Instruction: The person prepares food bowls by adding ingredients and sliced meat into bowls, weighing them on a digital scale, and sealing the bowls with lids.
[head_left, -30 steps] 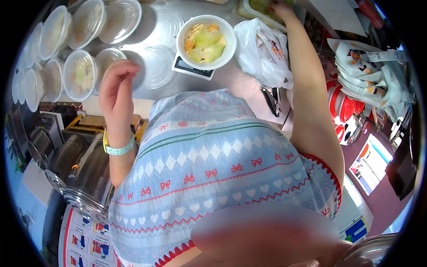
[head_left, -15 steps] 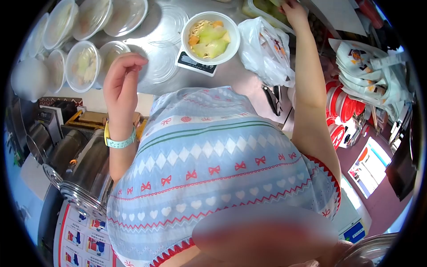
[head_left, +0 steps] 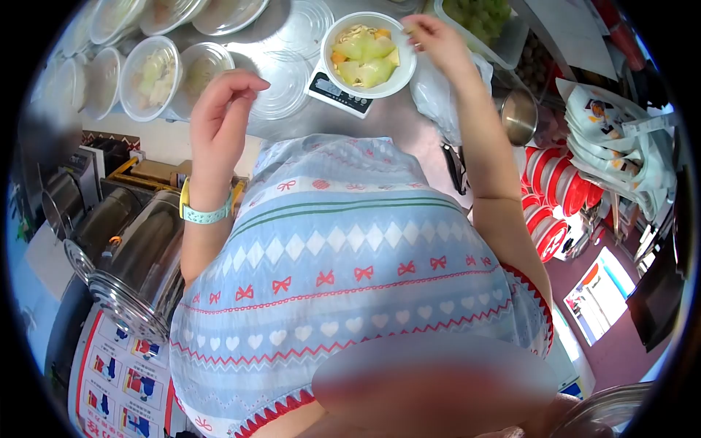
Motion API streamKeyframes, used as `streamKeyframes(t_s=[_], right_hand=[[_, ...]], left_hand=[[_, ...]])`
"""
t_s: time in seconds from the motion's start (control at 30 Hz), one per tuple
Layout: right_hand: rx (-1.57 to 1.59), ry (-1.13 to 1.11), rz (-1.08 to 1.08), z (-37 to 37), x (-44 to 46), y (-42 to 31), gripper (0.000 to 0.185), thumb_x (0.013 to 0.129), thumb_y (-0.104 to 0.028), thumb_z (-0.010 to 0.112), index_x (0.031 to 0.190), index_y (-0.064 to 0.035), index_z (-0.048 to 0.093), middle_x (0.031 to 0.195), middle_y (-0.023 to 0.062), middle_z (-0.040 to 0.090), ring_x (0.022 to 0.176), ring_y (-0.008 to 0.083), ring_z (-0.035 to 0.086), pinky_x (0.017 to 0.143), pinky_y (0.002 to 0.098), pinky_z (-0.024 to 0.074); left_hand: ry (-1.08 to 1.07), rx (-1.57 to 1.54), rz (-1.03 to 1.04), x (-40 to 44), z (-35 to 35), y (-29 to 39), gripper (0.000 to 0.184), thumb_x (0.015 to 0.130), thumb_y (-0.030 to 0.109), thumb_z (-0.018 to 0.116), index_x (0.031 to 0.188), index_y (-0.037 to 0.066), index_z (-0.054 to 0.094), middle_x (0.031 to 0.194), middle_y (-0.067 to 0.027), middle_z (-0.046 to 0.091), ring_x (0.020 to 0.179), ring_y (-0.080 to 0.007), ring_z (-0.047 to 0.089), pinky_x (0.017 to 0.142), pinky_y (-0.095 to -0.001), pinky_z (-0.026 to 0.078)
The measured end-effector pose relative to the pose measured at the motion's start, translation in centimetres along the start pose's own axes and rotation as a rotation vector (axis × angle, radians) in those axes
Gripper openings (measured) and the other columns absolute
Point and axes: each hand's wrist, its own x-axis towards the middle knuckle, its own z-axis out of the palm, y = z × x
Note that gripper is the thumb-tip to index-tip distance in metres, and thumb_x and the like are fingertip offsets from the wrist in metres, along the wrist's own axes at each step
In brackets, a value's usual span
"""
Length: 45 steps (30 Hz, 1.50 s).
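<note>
A white bowl (head_left: pixel 403 64) stands on a small digital scale (head_left: pixel 340 98), holding pale green slices (head_left: pixel 367 71), orange chunks and beige flakes. My right hand (head_left: pixel 438 47) is at the bowl's right rim, fingers pinched together; whatever they hold is too small to make out. Left of the scale, my left hand (head_left: pixel 219 109) hovers with loosely bent fingers and a gap to the thumb, nothing in it. Below it on the metal counter lie clear round lids (head_left: pixel 274 91). At the upper right is a clear tub (head_left: pixel 504 55) of green pieces (head_left: pixel 478 16).
Several lidded food bowls (head_left: pixel 151 79) crowd the counter's left side. A white plastic bag (head_left: pixel 434 95) lies under my right forearm, near a metal pot (head_left: pixel 519 117). Metal canisters (head_left: pixel 150 237) stand at the lower left; red-and-white round items (head_left: pixel 562 182) are at the right.
My right hand has come from the green tub left to the bowl's rim. The left hand stays loosely bent beside the lids. The whole view has shifted slightly.
</note>
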Motion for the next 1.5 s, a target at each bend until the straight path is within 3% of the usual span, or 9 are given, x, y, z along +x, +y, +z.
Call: streamKeyframes(t_s=[0.1, 0.17, 0.27, 0.37, 0.5, 0.83, 0.97, 1.07, 1.5], right_hand=[[-0.091, 0.391, -0.033, -6.5, 2.5, 4.1, 0.029, 0.092, -0.02, 0.059, 0.117, -0.0052, 0.062, 0.095, 0.0039, 0.068, 0.076, 0.0093, 0.06, 0.069, 0.0237, 0.0491], [-0.597, 0.503, -0.05, -8.9, 2.8, 3.5, 0.04, 0.085, -0.027, 0.065, 0.119, -0.0062, 0.061, 0.112, 0.0155, 0.066, 0.096, 0.0316, 0.064, 0.082, 0.0371, 0.0504], [-1.08, 0.432, -0.203, -13.8, 5.8, 13.7, 0.03, 0.092, -0.021, 0.06, 0.118, -0.0059, 0.063, 0.091, 0.0015, 0.067, 0.074, 0.0077, 0.059, 0.067, 0.0223, 0.0475], [-0.793, 0.458, -0.281, -12.3, 1.4, 7.8, 0.033, 0.092, -0.023, 0.059, 0.119, -0.0043, 0.062, 0.084, -0.0007, 0.066, 0.069, 0.0067, 0.057, 0.064, 0.0215, 0.0465], [0.205, 0.361, 0.141, -5.5, -6.3, 2.2, 0.027, 0.092, -0.026, 0.058, 0.094, -0.0001, 0.066, 0.083, 0.0088, 0.065, 0.068, 0.0143, 0.061, 0.064, 0.0263, 0.052], [0.742, 0.072, 0.445, 6.8, -9.7, 3.8, 0.044, 0.098, -0.035, 0.048, 0.121, 0.0028, 0.047, 0.113, 0.0168, 0.055, 0.09, 0.0251, 0.064, 0.079, 0.0343, 0.0558], [0.846, 0.023, 0.476, 9.0, -10.0, 7.8, 0.041, 0.096, -0.03, 0.049, 0.119, 0.0039, 0.051, 0.105, 0.0167, 0.06, 0.094, 0.0266, 0.064, 0.078, 0.0348, 0.054], [-0.336, -0.024, -0.234, 11.2, -12.1, 10.6, 0.037, 0.091, -0.026, 0.051, 0.125, -0.0127, 0.058, 0.097, 0.0192, 0.061, 0.084, 0.033, 0.061, 0.079, 0.0398, 0.0491], [-0.923, -0.047, -0.136, 15.2, -13.0, 8.4, 0.047, 0.094, -0.017, 0.041, 0.141, -0.0106, 0.041, 0.095, 0.0167, 0.061, 0.081, 0.0364, 0.061, 0.074, 0.0445, 0.0511]], left_hand=[[0.044, -0.04, -0.049, -0.5, 0.0, -0.1, 0.021, 0.085, -0.008, 0.045, 0.096, -0.002, 0.062, 0.098, -0.0048, 0.058, 0.086, -0.0108, 0.051, 0.079, -0.0219, 0.041], [0.048, -0.038, -0.065, -0.9, 0.1, -0.5, 0.021, 0.086, -0.007, 0.045, 0.097, -0.002, 0.062, 0.098, -0.0045, 0.059, 0.087, -0.0106, 0.051, 0.079, -0.0219, 0.041], [0.029, -0.018, -0.078, -1.5, 0.3, -1.4, 0.023, 0.086, -0.007, 0.045, 0.099, 0.0, 0.063, 0.098, -0.0039, 0.059, 0.087, -0.0101, 0.051, 0.079, -0.0218, 0.041], [0.02, 0.016, -0.084, -2.1, 0.4, -1.9, 0.022, 0.088, -0.005, 0.046, 0.1, 0.001, 0.063, 0.097, -0.0029, 0.059, 0.087, -0.0093, 0.051, 0.079, -0.0218, 0.042], [0.073, -0.042, -0.18, -3.6, 0.9, -2.1, 0.017, 0.092, 0.001, 0.05, 0.104, 0.002, 0.062, 0.092, 0.0003, 0.058, 0.084, -0.0074, 0.051, 0.078, -0.021, 0.042], [0.084, -0.096, -0.371, -8.1, 2.5, -5.4, 0.015, 0.095, 0.009, 0.052, 0.106, 0.004, 0.06, 0.091, 0.0014, 0.058, 0.086, -0.0067, 0.053, 0.077, -0.0205, 0.042], [0.104, -0.065, -0.448, -10.0, 3.3, -6.9, 0.016, 0.094, 0.008, 0.051, 0.106, 0.003, 0.06, 0.094, -0.0006, 0.06, 0.09, -0.009, 0.056, 0.079, -0.022, 0.043], [0.132, -0.078, -0.494, -11.6, 4.0, -7.6, 0.016, 0.093, 0.007, 0.051, 0.106, 0.002, 0.06, 0.094, -0.0014, 0.061, 0.091, -0.0099, 0.057, 0.08, -0.0222, 0.043], [0.061, -0.14, -0.477, -12.9, 2.8, -8.3, 0.017, 0.094, 0.01, 0.051, 0.107, 0.006, 0.061, 0.093, 0.0018, 0.061, 0.079, -0.0061, 0.05, 0.073, -0.0206, 0.041]])
